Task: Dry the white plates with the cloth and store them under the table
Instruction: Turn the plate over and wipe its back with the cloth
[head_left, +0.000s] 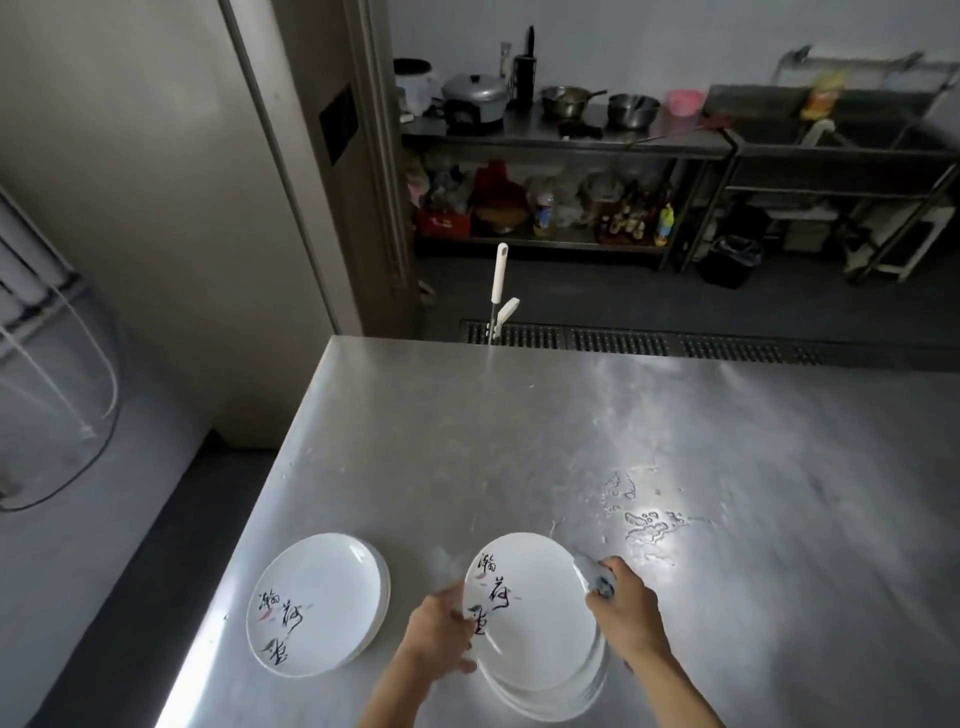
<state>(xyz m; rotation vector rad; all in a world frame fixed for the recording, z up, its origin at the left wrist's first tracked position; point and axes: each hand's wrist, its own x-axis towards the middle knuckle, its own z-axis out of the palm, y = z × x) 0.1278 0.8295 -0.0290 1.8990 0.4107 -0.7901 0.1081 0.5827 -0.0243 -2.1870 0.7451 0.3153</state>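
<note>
Plate (535, 613), face up and tilted, above the right stack (550, 701) near the table's (571, 426) front edge. Left hand (439, 631) grips its left rim; right hand (628, 608) clutches the cloth (597, 577) against its right rim.

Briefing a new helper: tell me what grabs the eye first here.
Calligraphy-marked white plates sit in a left stack and a right stack near the steel table's front edge. The left hand holds the right stack's top plate while the right hand grips a cloth at its rim. A water puddle glints further right.
</note>
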